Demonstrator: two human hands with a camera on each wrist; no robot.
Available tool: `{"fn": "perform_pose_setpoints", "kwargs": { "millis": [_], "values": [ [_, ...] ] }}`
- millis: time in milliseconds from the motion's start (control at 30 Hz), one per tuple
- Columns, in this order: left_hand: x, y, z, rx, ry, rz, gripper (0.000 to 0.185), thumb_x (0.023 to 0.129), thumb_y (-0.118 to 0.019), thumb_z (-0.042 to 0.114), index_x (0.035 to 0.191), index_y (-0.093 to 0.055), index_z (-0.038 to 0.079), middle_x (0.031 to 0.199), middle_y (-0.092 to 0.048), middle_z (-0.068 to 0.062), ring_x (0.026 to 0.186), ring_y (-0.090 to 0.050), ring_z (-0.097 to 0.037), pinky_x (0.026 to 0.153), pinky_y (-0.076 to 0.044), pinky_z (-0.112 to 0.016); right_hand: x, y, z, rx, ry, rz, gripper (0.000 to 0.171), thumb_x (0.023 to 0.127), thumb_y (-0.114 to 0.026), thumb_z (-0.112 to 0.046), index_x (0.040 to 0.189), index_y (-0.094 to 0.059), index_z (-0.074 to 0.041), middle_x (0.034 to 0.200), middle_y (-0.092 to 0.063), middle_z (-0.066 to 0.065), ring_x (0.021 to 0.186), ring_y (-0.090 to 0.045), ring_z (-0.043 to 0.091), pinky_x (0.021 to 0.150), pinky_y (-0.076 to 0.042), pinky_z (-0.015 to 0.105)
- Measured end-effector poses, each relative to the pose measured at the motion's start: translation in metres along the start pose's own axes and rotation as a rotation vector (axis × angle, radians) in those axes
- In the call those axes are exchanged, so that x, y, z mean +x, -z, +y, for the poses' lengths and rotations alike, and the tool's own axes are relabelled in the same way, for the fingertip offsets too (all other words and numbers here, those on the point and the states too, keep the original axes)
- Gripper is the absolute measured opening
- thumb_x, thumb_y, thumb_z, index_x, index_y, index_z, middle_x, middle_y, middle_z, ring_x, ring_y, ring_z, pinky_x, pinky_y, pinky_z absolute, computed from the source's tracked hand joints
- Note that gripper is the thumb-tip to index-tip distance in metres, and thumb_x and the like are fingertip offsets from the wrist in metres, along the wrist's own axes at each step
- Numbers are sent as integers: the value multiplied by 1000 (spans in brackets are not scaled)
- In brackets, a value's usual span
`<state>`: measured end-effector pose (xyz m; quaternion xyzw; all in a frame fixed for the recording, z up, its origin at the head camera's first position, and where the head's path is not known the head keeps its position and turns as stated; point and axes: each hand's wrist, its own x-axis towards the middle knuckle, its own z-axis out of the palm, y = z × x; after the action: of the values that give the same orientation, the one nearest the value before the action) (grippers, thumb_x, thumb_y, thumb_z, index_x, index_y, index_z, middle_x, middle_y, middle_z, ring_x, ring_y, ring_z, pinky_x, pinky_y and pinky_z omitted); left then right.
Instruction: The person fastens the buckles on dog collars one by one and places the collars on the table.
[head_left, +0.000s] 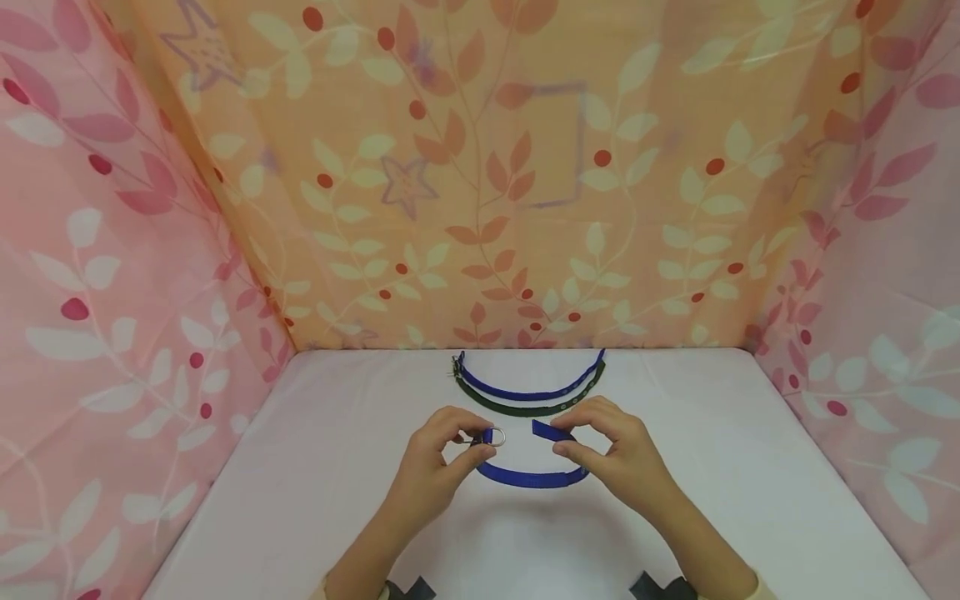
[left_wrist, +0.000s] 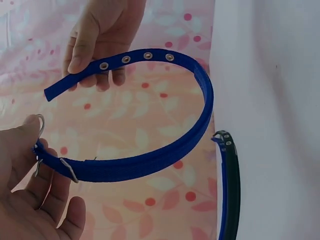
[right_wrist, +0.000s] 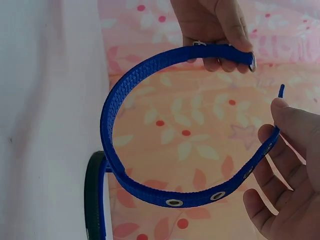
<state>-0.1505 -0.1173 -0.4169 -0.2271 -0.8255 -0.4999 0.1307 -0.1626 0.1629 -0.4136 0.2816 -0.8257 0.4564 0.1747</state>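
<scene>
A blue pet collar [head_left: 532, 479] hangs in an open curve between my two hands. My left hand [head_left: 438, 454] pinches its buckle end, where a metal ring [head_left: 498, 437] stands out past the fingertips. With thumb and fingers, my right hand [head_left: 611, 442] pinches the strap near the other end, and the plain tip [head_left: 549, 430] sticks out toward the left hand. Several metal eyelets [left_wrist: 148, 56] run along the strap beside the right hand in the left wrist view. A gap separates the two ends.
Beyond my hands, a second blue collar [head_left: 517, 395] and a dark green collar [head_left: 525, 411] lie curved side by side on the white table [head_left: 330, 433]. Floral cloth walls [head_left: 480, 250] enclose the table at the back and both sides.
</scene>
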Motion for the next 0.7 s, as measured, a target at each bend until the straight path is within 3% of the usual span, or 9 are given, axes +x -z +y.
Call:
{"fn": "perform_pose_setpoints", "kwargs": {
  "millis": [267, 500, 700],
  "values": [
    [-4, -7, 6, -39, -43, 27, 21, 93, -76, 29, 113, -73, 29, 108, -67, 16, 104, -61, -9, 87, -54, -32, -6, -9, -2, 16, 97, 10, 28, 83, -87, -17, 108, -77, -24, 101, -70, -12, 100, -63, 8, 89, -53, 17],
    [-9, -16, 8, -102, 65, 32, 21, 92, -78, 27, 112, -74, 29, 103, -67, 14, 98, -61, -12, 86, -53, -30, -8, -19, -4, 51, 114, -22, 23, 86, -84, -22, 108, -77, -25, 99, -70, -13, 99, -62, 9, 86, -54, 22],
    [-10, -23, 7, -120, 18, 14, 22, 92, -77, 27, 113, -74, 28, 104, -67, 11, 98, -61, -13, 86, -52, -32, -8, -17, -8, 36, 152, -12, 25, 85, -85, -19, 108, -77, -25, 98, -70, -13, 100, -62, 9, 88, -52, 22]
  ]
}}
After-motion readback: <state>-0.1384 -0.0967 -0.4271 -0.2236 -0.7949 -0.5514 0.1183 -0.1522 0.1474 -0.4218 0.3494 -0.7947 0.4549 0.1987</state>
